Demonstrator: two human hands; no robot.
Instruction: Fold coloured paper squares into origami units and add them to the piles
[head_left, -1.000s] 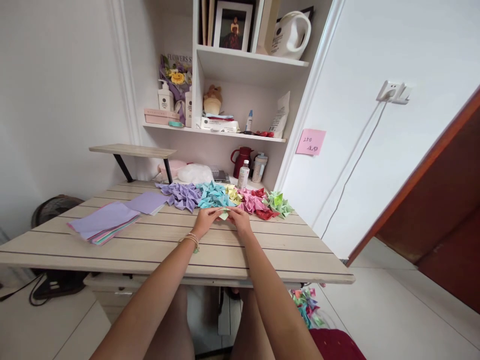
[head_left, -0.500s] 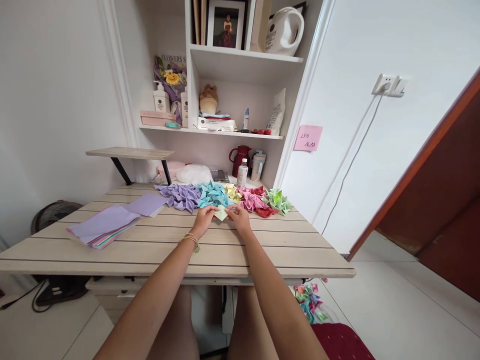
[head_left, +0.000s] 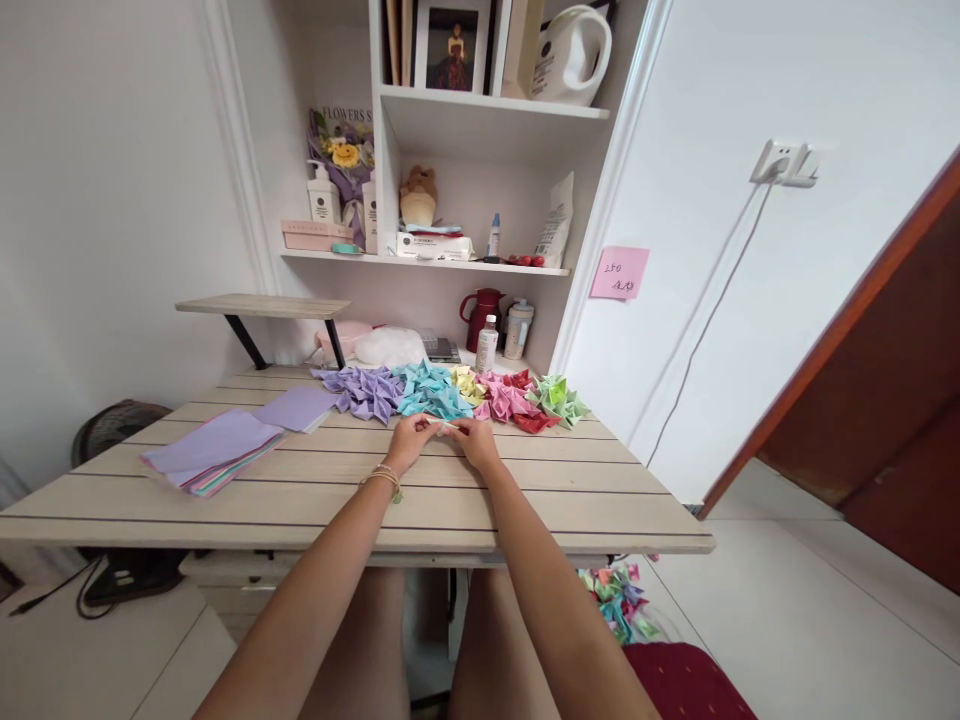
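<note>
Left hand and right hand close together, both pinching small pale paper between them, over tabletop. Purple sheets off left. Just beyond: blue folded papers, pink folded papers. Bottle behind.

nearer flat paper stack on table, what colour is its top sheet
Light purple: the flat paper top sheet shows best in the head view.
</note>
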